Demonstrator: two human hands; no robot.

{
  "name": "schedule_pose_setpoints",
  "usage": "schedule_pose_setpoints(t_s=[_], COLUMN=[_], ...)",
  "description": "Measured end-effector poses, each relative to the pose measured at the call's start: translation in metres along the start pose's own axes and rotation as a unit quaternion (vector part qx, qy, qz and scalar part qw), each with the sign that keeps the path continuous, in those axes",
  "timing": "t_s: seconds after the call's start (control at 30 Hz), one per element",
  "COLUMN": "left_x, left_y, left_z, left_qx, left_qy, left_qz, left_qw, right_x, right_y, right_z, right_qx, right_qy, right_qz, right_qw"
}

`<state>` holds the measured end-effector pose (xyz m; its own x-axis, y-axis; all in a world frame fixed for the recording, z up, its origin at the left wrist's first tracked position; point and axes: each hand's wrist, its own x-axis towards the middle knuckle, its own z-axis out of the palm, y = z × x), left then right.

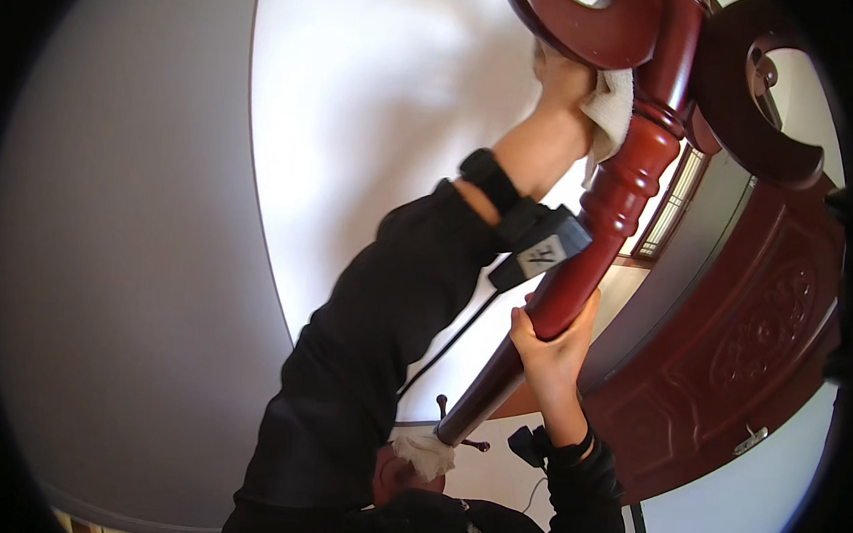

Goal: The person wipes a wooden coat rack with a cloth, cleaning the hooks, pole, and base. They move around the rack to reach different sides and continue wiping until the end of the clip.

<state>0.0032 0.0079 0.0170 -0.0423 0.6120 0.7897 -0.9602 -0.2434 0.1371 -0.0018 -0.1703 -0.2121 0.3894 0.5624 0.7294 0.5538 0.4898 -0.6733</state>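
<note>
A dark red, glossy wooden coat stand (627,184) leans across the view, its turned pole topped by curled scroll arms. High up, my left hand (562,88) is closed on a beige cloth (612,113), pressed against the pole just below a scroll; the scroll hides most of its fingers. Lower down, my right hand (557,356) grips the smooth part of the pole, thumb on one side and fingers on the other. Near the pole's lower end, short pegs (443,406) stick out, and a pale crumpled cloth (426,454) shows beside them.
A carved dark red door (753,344) with a metal handle (751,439) stands on the right. Behind it is a barred window (671,202). A large grey panel (136,256) fills the left, beside a white wall (357,95). A cabled black box (543,247) sits at my left wrist.
</note>
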Motion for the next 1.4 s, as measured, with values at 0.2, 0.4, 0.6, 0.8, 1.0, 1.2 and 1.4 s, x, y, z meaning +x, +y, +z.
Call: schedule_pose_setpoints(t_s=[0.2, 0.4, 0.6, 0.8, 1.0, 1.2, 1.4], left_x=[-0.014, -0.006, 0.055, 0.075, 0.05, 0.043, 0.076], left_y=[0.021, 0.041, 0.022, 0.046, 0.035, 0.03, 0.04], left_z=[-0.001, -0.029, -0.024, -0.004, 0.02, 0.016, 0.026], left_qx=[-0.111, -0.002, 0.102, 0.023, 0.047, 0.221, 0.389], left_qy=[0.003, -0.138, -0.042, 0.001, -0.038, -0.108, -0.192], left_qz=[-0.132, -0.161, -0.067, 0.195, 0.131, 0.221, 0.358], left_qw=[0.985, 0.977, 0.992, 0.98, 0.99, 0.944, 0.827], right_x=[-0.003, -0.004, 0.006, 0.01, -0.001, 0.002, 0.0], right_y=[-0.003, -0.001, -0.008, -0.013, -0.002, 0.002, 0.001], right_z=[0.002, 0.003, 0.001, -0.003, 0.0, 0.0, -0.001], right_qx=[-0.024, -0.035, -0.027, -0.04, -0.037, -0.033, -0.024], right_qy=[0.009, 0.01, 0.013, 0.005, 0.008, 0.003, 0.001], right_qz=[0.018, 0.013, 0.001, 0.004, 0.017, 0.001, 0.002], right_qw=[1.0, 0.999, 1.0, 0.999, 0.999, 0.999, 1.0])
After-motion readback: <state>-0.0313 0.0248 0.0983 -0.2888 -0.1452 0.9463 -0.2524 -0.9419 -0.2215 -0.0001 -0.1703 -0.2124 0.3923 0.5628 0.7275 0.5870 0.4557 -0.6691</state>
